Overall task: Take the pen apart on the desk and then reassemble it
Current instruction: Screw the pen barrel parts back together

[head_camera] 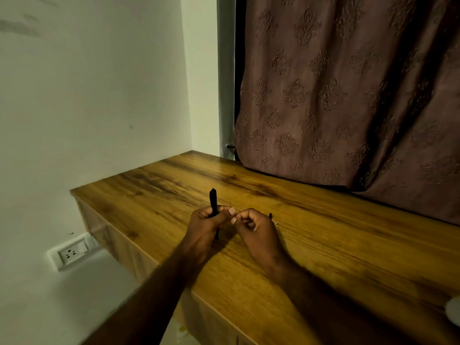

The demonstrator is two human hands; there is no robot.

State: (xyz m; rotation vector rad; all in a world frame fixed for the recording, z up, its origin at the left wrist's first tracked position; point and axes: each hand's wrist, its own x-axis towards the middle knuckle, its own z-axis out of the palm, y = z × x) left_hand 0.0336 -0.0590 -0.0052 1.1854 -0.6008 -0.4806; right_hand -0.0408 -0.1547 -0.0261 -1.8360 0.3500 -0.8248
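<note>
My left hand grips a black pen barrel upright over the wooden desk, its top end sticking up above the fingers and its lower end showing below the palm. My right hand is beside it with fingers curled, pinching a thin part, apparently the refill, whose fine end rises between the two hands. A small dark pen piece shows just behind my right hand, with a small pale bit to its right on the desk.
A patterned brown curtain hangs over the desk's far right side. A white wall stands to the left, with a socket plate below desk height. A white object peeks in at the right edge.
</note>
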